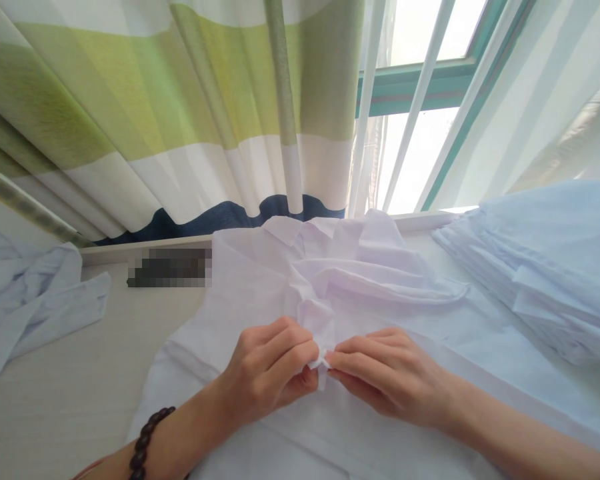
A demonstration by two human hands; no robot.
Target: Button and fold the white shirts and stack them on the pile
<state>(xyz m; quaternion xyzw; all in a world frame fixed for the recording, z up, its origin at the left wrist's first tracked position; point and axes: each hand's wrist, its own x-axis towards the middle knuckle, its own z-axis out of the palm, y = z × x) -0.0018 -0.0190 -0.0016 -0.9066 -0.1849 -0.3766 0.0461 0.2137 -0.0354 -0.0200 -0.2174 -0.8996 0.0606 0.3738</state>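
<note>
A white collared shirt (260, 287) lies spread over the pale surface, its collar toward the window. Around the middle of its front, my left hand (275, 367) pinches a small fold of the cloth. My right hand (390, 373) meets it from the other side, fingertips closed on the same bunched strip. The fingertips of both hands nearly touch. Whether a button sits between them is too small to tell. Dark beads circle my left wrist.
A stack of folded white cloth (545, 280) rests at the right. More crumpled white cloth (45, 300) lies at the left. A blurred dark object (170, 268) is near the back edge. Green and white curtains (180, 100) hang behind, beside a window.
</note>
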